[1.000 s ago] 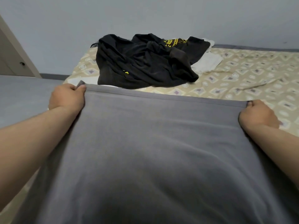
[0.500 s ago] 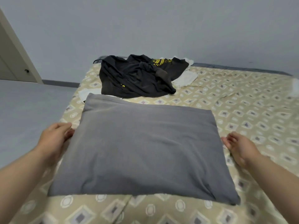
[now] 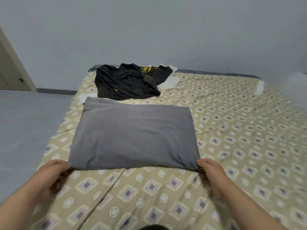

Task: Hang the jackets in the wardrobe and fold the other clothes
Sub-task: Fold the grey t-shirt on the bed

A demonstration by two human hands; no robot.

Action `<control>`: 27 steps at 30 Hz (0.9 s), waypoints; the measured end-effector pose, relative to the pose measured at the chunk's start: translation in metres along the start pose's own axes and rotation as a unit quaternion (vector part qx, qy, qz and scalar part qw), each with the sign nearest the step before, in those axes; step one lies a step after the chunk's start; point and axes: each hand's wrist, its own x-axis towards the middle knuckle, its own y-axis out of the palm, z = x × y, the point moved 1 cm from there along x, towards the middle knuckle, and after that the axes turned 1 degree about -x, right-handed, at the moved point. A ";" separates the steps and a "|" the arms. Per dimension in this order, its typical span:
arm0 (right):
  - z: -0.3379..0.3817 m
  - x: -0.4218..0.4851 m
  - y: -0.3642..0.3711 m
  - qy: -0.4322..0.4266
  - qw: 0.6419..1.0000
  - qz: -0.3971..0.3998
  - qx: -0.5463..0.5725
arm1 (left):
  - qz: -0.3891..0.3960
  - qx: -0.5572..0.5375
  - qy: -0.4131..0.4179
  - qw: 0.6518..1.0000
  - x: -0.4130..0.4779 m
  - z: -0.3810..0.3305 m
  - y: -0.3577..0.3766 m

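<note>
Pinching the two near corners of the grey garment (image 3: 134,135): left grip (image 3: 56,170) curled onto the near-left corner, right grip (image 3: 209,168) curled onto the near-right one, nothing else held. Lying flat as a rectangle on the bed (image 3: 240,138), apparently doubled over already. Just beyond the grey garment's far edge, close to its far-left corner, a black heap (image 3: 126,85) of clothes with yellow print. Further beyond and to the right, white cloth (image 3: 169,82) partly under that heap. Well off to the grey garment's left, a door (image 3: 10,70) with a small knob.

Probably about to carry the near edge over to the far edge for another fold. Several ways to spoil it:
- Lifting one corner faster than the other, skewing the fold.
- Catching only the top layer, letting the lower one drop open.
- Overreaching and landing the edge on the black heap, leaving a lump.
- Too little tension between the corners of such soft fabric, so a sagging middle.

Half a second ago: both spread open beside the grey garment's mid sides, now drawn back to the near corners and closed on them. A second ago: clutching an edge stretched toward the heap, cloth filling the view, now laid down and smooth.
</note>
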 end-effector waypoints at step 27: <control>-0.001 0.007 -0.003 0.179 0.960 0.212 0.027 | 0.048 -0.183 -0.106 0.976 -0.017 0.000 0.014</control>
